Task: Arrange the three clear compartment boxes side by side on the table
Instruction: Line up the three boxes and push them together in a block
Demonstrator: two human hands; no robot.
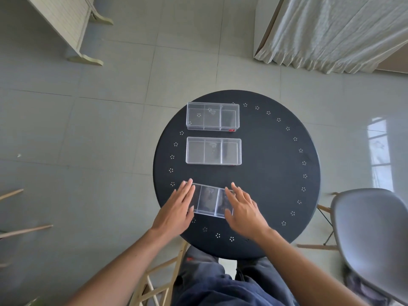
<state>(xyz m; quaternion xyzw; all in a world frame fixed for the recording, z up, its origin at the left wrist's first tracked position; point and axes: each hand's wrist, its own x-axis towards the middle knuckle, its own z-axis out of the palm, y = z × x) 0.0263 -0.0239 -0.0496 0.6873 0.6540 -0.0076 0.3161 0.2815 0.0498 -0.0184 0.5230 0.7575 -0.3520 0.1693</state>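
Note:
Three clear compartment boxes lie on the round black table [271, 164], one behind the other. The far box [213, 117] and the middle box [213, 150] rest flat and square to each other, a gap between them. The near box [208, 200] sits slightly skewed near the table's front edge. My left hand [177, 206] presses against its left end and my right hand [244, 208] against its right end, fingers stretched forward, clasping the box between them. Each box has three compartments and looks empty.
A grey plastic chair [373, 237] stands at the table's right. Wooden chair legs [154, 281] show below the table by my knees. A white cabinet [66, 25] stands far left, a curtain [331, 34] far right. The table's right half is bare black surface.

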